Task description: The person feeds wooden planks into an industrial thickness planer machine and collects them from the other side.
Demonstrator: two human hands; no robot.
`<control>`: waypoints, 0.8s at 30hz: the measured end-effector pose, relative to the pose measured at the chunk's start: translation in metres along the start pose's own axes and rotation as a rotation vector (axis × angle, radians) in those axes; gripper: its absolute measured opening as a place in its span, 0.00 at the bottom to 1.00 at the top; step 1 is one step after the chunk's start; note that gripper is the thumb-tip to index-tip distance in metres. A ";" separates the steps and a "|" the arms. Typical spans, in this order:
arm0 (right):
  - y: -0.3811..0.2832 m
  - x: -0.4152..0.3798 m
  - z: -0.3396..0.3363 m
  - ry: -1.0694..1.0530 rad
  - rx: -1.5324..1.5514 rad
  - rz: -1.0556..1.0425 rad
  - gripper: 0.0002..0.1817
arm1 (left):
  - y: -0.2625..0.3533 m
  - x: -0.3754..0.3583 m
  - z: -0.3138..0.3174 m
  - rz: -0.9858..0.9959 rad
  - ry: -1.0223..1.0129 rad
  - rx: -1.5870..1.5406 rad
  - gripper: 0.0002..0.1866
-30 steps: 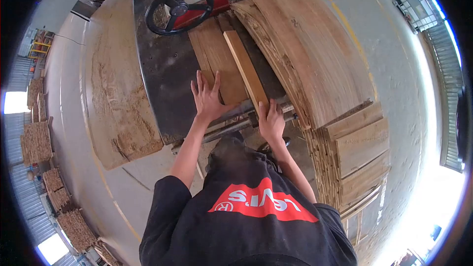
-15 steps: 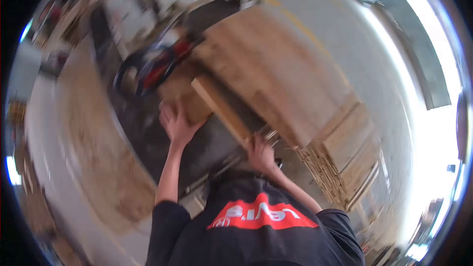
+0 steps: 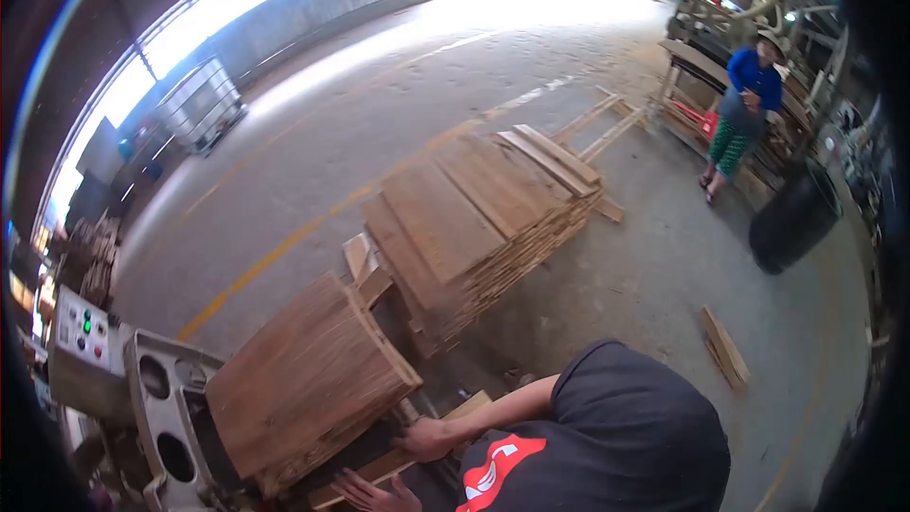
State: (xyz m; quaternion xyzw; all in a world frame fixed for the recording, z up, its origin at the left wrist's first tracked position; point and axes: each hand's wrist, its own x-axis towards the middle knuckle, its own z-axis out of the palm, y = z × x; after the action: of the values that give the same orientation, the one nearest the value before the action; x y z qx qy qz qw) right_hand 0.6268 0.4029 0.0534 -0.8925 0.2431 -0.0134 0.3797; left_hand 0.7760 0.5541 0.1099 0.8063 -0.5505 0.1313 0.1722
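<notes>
while wooden strip [image 3: 387,466] runs beneath, left hand [image 3: 381,495] splayed, right hand [image 3: 427,439] curled, grip unclear

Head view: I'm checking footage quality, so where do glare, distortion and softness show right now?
Head view: glare burns out the far floor at top centre; wide-angle distortion bows the grey wall panel at upper left; the left hand, near the bottom edge, looks slightly soft, while the stacked boards read fairly clearly.
</notes>
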 end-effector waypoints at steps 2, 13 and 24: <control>0.006 0.003 0.014 0.085 0.004 -0.054 0.28 | 0.001 0.002 0.002 0.219 -0.171 -0.066 0.50; 0.018 -0.017 0.003 0.210 0.084 -0.100 0.25 | 0.016 0.007 0.033 0.259 -0.152 -0.149 0.41; 0.045 -0.081 -0.020 0.210 -0.116 -0.265 0.49 | -0.023 0.028 0.054 0.269 -0.347 -0.019 0.41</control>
State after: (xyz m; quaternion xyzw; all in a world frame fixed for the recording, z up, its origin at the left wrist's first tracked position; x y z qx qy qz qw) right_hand 0.5319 0.3993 0.0500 -0.9308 0.1619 -0.1425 0.2951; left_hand 0.8089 0.5150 0.0694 0.7345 -0.6756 0.0072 0.0631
